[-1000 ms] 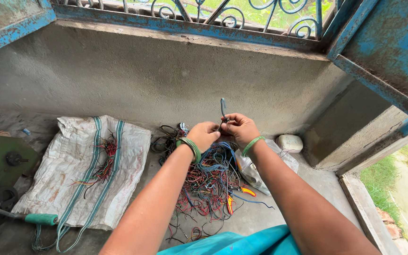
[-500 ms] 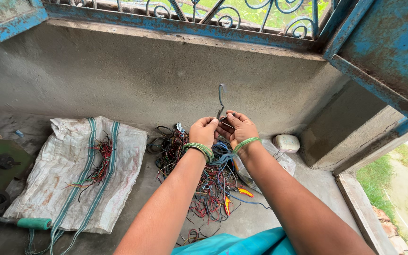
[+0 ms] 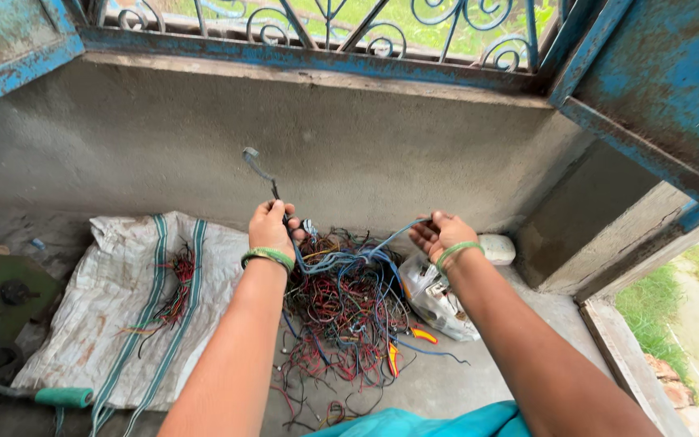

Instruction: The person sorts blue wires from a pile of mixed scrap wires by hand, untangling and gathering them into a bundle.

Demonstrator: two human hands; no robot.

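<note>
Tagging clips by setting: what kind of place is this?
Probably a home veranda or porch used as an informal work spot on a concrete floor. Cues: rough plastered wall under a blue iron grille, grass outside, a tangled wire pile and a woven sack spread out.

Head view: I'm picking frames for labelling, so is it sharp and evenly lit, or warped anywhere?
Head view: soft, even daylight, no glare; wire pile and left hand sharp; wide-lens bending at the window frame and edges.
</note>
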